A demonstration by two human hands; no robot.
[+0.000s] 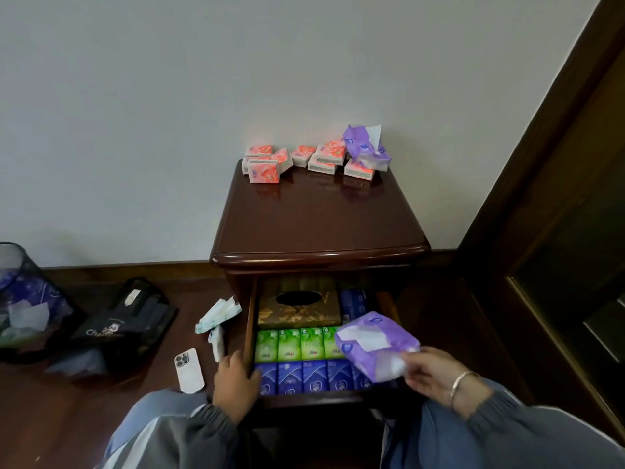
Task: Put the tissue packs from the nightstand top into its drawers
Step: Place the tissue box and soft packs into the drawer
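The right hand (429, 374) pinches a purple tissue pack (375, 343) by one end and holds it above the right side of the open drawer (250, 319). The left hand (236, 384) sits at the drawer's left front corner, its grip curled, seemingly round the side wall. Rows of green packs (289, 345) and blue packs (301, 377) fill the drawer's front. Pink packs (263, 172) and a second purple pack (367, 147) lie at the back of the nightstand (318, 218) top.

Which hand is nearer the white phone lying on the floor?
Left. The left hand is at the left front corner of the drawer, just right of the phone; the right hand holds a purple tissue pack over its right side.
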